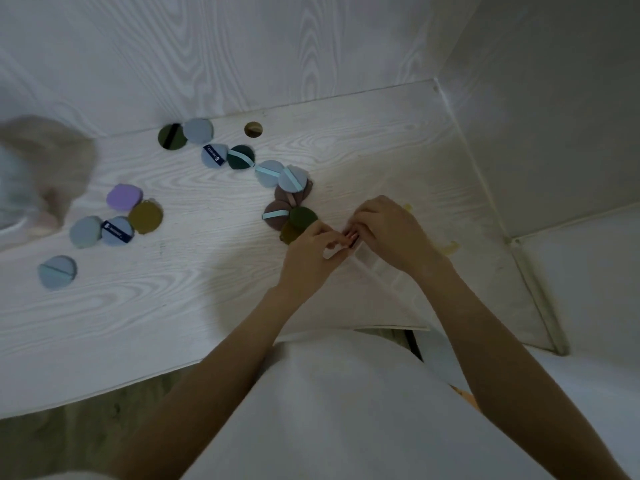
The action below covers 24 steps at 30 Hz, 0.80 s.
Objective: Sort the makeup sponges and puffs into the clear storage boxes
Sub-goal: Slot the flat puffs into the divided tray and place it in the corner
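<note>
A clear storage box [384, 268] lies on the white table [173, 306] in front of me, hard to make out against the wood. My left hand [308, 254] and my right hand [384, 230] both grip the box at its far end, fingers pinched together on its edge. Round puffs lie scattered to the left: a chain of blue, green and brown puffs [277, 174] runs down to my left hand, where a dark green puff [303, 218] sits just beside my fingers. A purple sponge [124, 197], a mustard puff [145, 216] and blue puffs [86, 232] lie further left.
A blurred pale object [34, 174] sits at the table's far left. There is a round cable hole [253, 129] near the back edge. White walls close the back and right. Yellowish bits [450, 249] lie to the right of the box.
</note>
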### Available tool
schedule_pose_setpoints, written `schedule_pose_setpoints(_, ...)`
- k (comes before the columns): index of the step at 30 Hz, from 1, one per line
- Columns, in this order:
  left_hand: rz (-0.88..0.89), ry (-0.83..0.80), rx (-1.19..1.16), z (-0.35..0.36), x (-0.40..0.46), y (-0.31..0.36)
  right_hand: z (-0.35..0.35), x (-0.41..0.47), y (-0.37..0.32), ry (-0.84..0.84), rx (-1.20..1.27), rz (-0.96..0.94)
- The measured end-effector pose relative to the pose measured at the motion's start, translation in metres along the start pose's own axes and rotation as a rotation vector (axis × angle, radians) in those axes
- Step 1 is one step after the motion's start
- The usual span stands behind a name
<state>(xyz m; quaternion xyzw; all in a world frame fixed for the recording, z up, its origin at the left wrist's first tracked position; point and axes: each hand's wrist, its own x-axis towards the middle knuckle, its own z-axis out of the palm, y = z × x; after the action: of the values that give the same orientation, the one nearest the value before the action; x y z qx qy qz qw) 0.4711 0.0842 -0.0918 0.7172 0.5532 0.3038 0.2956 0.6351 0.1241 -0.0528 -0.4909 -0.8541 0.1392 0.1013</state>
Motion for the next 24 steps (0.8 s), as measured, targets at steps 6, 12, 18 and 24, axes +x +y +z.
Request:
schedule_pose_setpoints(6, -0.161, 0.078, 0.09, -0.048, -0.01, -0.038, -0.001, 0.028, -0.039, 0.183, 0.195, 0.077)
schedule_pose_setpoints(12, -0.474, 0.045, 0.153, -0.069, 0.027, -0.084, 0.043, 0.096, -0.059, 0.008, 0.131, 0.33)
schedule_pose_setpoints(18, -0.453, -0.105, 0.19, -0.06, 0.042, -0.094, 0.063, 0.14, -0.047, -0.135, -0.015, 0.468)
schedule_pose_setpoints(24, -0.423, -0.153, 0.183, -0.079, 0.058, -0.1, 0.063, 0.135, -0.044, 0.033, 0.148, 0.482)
